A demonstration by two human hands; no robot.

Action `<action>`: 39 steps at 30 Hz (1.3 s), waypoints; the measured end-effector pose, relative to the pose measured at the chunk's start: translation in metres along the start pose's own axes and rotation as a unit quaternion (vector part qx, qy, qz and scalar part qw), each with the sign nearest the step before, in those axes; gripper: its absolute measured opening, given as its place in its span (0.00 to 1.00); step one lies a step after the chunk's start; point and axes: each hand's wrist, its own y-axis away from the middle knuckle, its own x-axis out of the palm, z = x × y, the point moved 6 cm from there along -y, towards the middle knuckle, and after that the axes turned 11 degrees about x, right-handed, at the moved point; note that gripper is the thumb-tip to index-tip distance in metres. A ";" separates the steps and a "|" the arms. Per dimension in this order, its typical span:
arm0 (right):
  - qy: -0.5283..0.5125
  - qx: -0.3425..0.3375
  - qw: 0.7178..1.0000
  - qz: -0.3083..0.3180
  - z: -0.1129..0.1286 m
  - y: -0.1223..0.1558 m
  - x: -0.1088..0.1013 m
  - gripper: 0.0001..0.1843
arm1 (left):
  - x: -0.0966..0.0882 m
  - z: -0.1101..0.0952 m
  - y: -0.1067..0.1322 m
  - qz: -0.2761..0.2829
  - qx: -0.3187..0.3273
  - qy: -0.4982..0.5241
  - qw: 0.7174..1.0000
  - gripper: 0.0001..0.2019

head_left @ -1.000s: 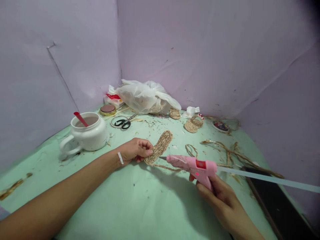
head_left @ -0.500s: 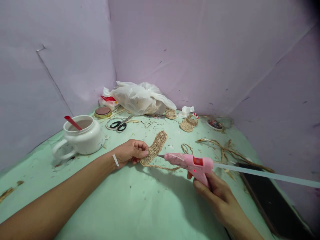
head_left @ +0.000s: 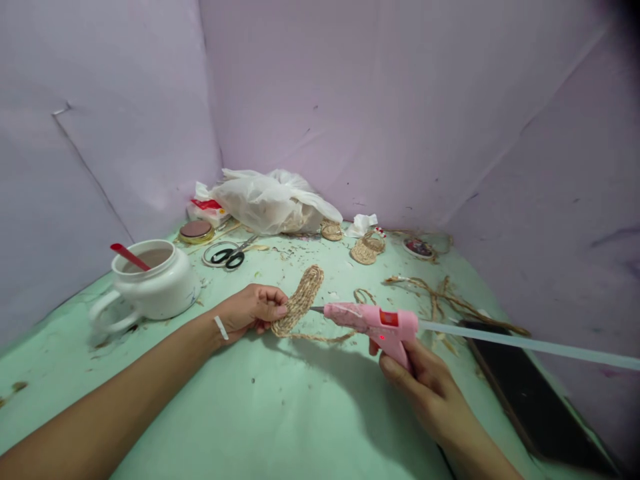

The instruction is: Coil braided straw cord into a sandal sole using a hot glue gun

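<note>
Between the thumb and fingers of my left hand (head_left: pixel 255 310) is the lower left end of an elongated coil of braided twine (head_left: pixel 301 299), tilted up to the right. A loose tail of the braid runs from its lower edge to the right, under the glue gun. My right hand (head_left: pixel 425 383) is wrapped round the grip of a pink hot glue gun (head_left: pixel 370 320), whose small red light glows. The gun's nozzle points left at the coil's right edge, touching or very close to it. A long translucent glue stick (head_left: pixel 525 345) sticks out of the gun's back.
On the green tabletop (head_left: pixel 240 413), a white mug (head_left: pixel 160 290) with a red stick stands left. Scissors (head_left: pixel 233 255), a round tin (head_left: pixel 196 231) and a plastic bag (head_left: pixel 270 200) lie behind. Small woven pieces (head_left: pixel 367 248), loose cords (head_left: pixel 450 300) and a black phone (head_left: pixel 530 393) are at right.
The whole view has shifted slightly, so everything appears a little further left. Both hands keep their hold, and the nozzle stays at the coil's right edge.
</note>
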 end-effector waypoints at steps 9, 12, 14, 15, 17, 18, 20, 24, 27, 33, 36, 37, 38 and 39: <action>-0.011 -0.003 1.000 -0.013 0.000 -0.001 -0.004 0.10 | -0.002 0.003 -0.001 0.008 -0.005 0.001 1.000 0.17; -0.014 0.002 1.000 -0.014 0.001 -0.001 -0.003 0.10 | -0.001 0.003 -0.001 0.009 -0.006 0.002 1.000 0.17; -0.016 0.006 1.000 -0.016 0.001 -0.001 -0.003 0.10 | -0.001 0.003 -0.001 0.008 -0.007 0.002 1.000 0.17; -0.017 0.008 1.000 -0.018 0.001 -0.001 -0.003 0.10 | -0.001 0.003 -0.001 0.007 -0.007 0.002 1.000 0.18; -0.021 0.011 1.000 -0.021 0.001 -0.001 -0.003 0.11 | 0.000 0.003 -0.001 0.007 -0.007 0.002 1.000 0.18; -0.022 0.010 0.999 -0.021 0.001 -0.001 -0.003 0.11 | 0.000 0.003 -0.001 0.008 -0.007 0.002 1.000 0.18; -0.019 0.004 1.000 -0.018 0.002 -0.001 -0.004 0.11 | -0.001 0.003 -0.001 0.009 -0.007 0.003 1.000 0.18; -0.004 -0.008 1.000 -0.005 0.007 -0.001 -0.003 0.12 | -0.001 0.004 -0.002 0.011 -0.007 0.005 1.000 0.17; -0.013 0.004 1.000 0.006 0.007 -0.001 -0.002 0.13 | -0.001 0.004 -0.002 0.008 -0.006 0.007 1.000 0.17; -0.021 0.017 0.999 -0.020 0.001 0.000 -0.004 0.13 | -0.001 0.003 -0.001 0.005 -0.006 0.010 1.000 0.17; -0.038 0.011 0.999 -0.017 0.000 0.000 -0.004 0.17 | -0.001 0.003 0.000 0.008 -0.006 0.010 1.000 0.17; -0.040 0.008 0.999 -0.015 0.001 0.000 -0.003 0.18 | -0.001 0.003 -0.001 0.007 -0.006 0.010 1.000 0.17; -0.040 0.006 0.999 -0.011 0.001 0.000 -0.003 0.18 | -0.001 0.003 -0.001 0.007 -0.006 0.010 1.000 0.17; -0.039 0.006 0.999 -0.006 0.001 0.000 -0.002 0.18 | -0.002 0.004 -0.001 0.006 -0.006 0.009 1.000 0.17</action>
